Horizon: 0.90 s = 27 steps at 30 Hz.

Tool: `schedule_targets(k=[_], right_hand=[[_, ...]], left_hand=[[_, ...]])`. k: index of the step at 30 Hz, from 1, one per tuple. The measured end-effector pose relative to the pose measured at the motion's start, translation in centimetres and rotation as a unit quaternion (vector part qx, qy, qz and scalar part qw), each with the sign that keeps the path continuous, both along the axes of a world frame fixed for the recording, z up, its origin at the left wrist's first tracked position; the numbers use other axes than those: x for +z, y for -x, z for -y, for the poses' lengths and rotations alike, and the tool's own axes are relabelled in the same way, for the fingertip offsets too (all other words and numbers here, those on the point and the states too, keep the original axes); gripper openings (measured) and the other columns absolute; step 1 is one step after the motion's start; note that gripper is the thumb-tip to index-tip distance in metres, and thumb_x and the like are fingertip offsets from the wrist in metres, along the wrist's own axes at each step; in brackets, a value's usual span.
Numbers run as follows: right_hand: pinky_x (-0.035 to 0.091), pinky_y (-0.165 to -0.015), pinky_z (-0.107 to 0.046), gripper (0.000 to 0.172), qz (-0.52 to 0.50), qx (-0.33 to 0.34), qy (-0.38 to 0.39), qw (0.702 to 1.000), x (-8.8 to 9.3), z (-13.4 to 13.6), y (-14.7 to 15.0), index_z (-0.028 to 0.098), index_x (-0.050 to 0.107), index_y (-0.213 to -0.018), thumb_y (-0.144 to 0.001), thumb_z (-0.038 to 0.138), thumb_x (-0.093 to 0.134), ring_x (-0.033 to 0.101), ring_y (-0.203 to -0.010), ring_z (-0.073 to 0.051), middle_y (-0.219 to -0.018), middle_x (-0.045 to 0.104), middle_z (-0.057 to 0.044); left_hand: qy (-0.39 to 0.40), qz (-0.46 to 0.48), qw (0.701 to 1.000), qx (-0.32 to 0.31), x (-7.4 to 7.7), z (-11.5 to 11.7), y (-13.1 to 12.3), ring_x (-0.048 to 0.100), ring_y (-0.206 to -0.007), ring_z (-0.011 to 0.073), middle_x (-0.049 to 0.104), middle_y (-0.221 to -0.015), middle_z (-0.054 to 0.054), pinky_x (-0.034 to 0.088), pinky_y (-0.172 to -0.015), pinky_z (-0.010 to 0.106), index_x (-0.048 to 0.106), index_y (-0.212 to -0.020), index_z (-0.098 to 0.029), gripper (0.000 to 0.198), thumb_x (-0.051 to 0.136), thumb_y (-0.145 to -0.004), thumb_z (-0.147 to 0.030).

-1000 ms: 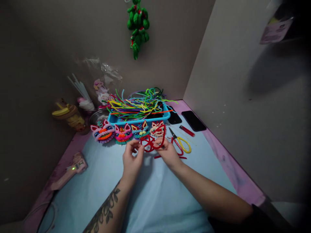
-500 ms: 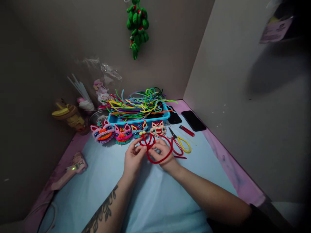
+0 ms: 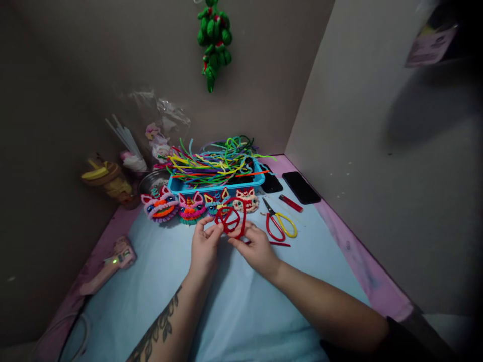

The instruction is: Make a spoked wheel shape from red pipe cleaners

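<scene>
A looped red pipe cleaner (image 3: 244, 211) is raised over the blue cloth, between my two hands. My left hand (image 3: 206, 244) pinches its left side between thumb and fingertips. Below its right side, my right hand (image 3: 258, 247) has thumb and fingers pressed together on the lower right part of the loop. Behind the hands stands a row of several lion-head figures (image 3: 160, 205) made of fuzzy stems. Scissors with one red and one yellow handle (image 3: 286, 224) lie to the right of my right hand, and a short red piece (image 3: 279, 244) lies just below them.
A blue tray (image 3: 174, 187) heaped with colourful pipe cleaners stands at the back. Two dark phones (image 3: 301, 187) and a red lighter (image 3: 291, 203) lie at the right. On the left rest a pink glue gun (image 3: 109, 266) and a metal bowl (image 3: 147, 182). Walls rise behind and at the right.
The large red loop has swung from the right, over my right hand, up and left around the smaller loops. My right hand has turned slightly, its fingers now at the loop's lower right.
</scene>
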State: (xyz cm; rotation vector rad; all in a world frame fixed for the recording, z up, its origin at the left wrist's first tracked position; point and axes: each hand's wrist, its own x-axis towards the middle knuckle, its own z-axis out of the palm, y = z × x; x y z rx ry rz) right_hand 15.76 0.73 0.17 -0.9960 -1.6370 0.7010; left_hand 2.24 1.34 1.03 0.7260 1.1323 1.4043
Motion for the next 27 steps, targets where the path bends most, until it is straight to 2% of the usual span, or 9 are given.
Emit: schedule_targets(k=[3,8,14,19,27], right_hand=[[0.047,-0.076,-0.032,0.002,-0.035,-0.027,0.034,0.998,-0.1,-0.6,-0.5,0.021,0.065,-0.075,-0.076,0.021,0.065,0.059,-0.079,-0.018,-0.076,0.063,-0.002],[0.046,-0.075,-0.032,0.007,-0.06,-0.064,0.076,0.993,0.3,-1.3,-1.2,0.02,0.063,-0.07,-0.076,0.023,0.063,0.057,-0.077,-0.018,-0.073,0.06,-0.001],[0.046,-0.071,-0.029,0.009,-0.062,-0.029,0.105,0.992,0.0,-1.3,-1.1,0.019,0.062,-0.073,-0.077,0.028,0.062,0.056,-0.073,-0.017,-0.073,0.06,-0.001],[0.045,-0.074,-0.03,0.006,-0.038,0.007,0.086,0.996,0.1,-1.0,-0.9,0.02,0.064,-0.075,-0.078,0.024,0.062,0.057,-0.078,-0.018,-0.074,0.06,-0.001],[0.043,-0.074,-0.029,0.007,-0.004,-0.023,0.076,0.997,0.6,-1.2,-1.5,0.019,0.063,-0.072,-0.079,0.021,0.061,0.056,-0.077,-0.018,-0.072,0.059,-0.001]], left_hand=[[0.029,0.009,0.999,-0.014,0.0,-0.2,0.2,0.036,-0.035,0.0022,0.054,-0.051,-0.011,0.022,-0.039,0.014,0.044,-0.095,-0.02,0.054,0.079,-0.057,-0.034],[0.051,0.014,0.998,-0.04,-0.1,-0.2,0.1,0.029,-0.035,0.0013,0.049,-0.049,-0.012,0.02,-0.039,0.015,0.042,-0.096,-0.019,0.056,0.079,-0.058,-0.034],[0.032,-0.013,0.999,-0.041,0.0,-0.2,0.2,0.036,-0.039,0.0028,0.052,-0.053,-0.01,0.024,-0.042,0.016,0.047,-0.103,-0.017,0.055,0.078,-0.061,-0.036],[0.025,-0.027,0.998,-0.047,0.3,-0.1,0.3,0.042,-0.04,0.0038,0.056,-0.055,-0.009,0.026,-0.043,0.016,0.047,-0.103,-0.019,0.056,0.078,-0.06,-0.036],[-0.021,-0.057,0.997,-0.05,0.5,0.1,0.2,0.054,-0.049,0.0081,0.061,-0.054,-0.007,0.037,-0.054,0.018,0.044,-0.097,-0.019,0.05,0.077,-0.061,-0.03]])
